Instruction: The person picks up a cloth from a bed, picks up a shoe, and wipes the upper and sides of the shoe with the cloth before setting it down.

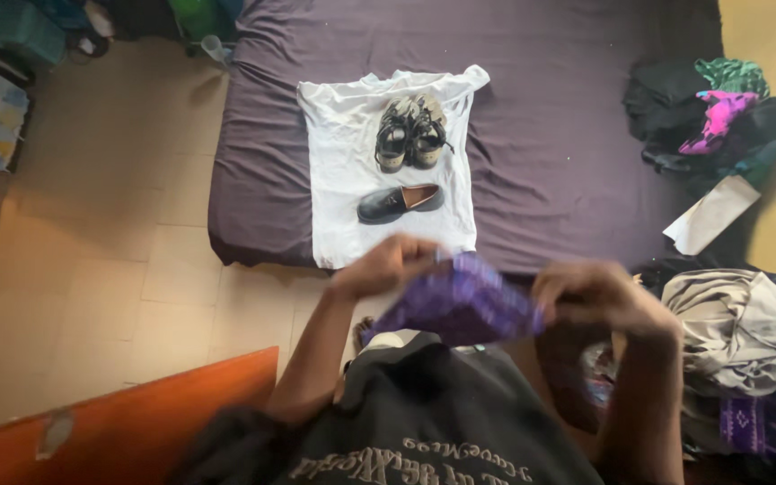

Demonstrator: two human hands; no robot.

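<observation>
A purple patterned cloth [460, 305] is bunched between both my hands in front of my chest. My left hand [386, 266] grips its left end and my right hand [596, 293] grips its right end. Beyond them a white T-shirt [339, 171] lies spread flat on a mattress with a dark purple sheet [550, 153]. On the shirt stand a pair of strappy sandals [411, 131] and, nearer to me, a single dark slip-on shoe [399, 202].
A heap of clothes [734, 332] lies at my right, and more dark, pink and green garments [716, 112] lie at the mattress's far right. A pale card [709, 214] rests there too. An orange wooden board [127, 413] is at lower left on the tiled floor [110, 233].
</observation>
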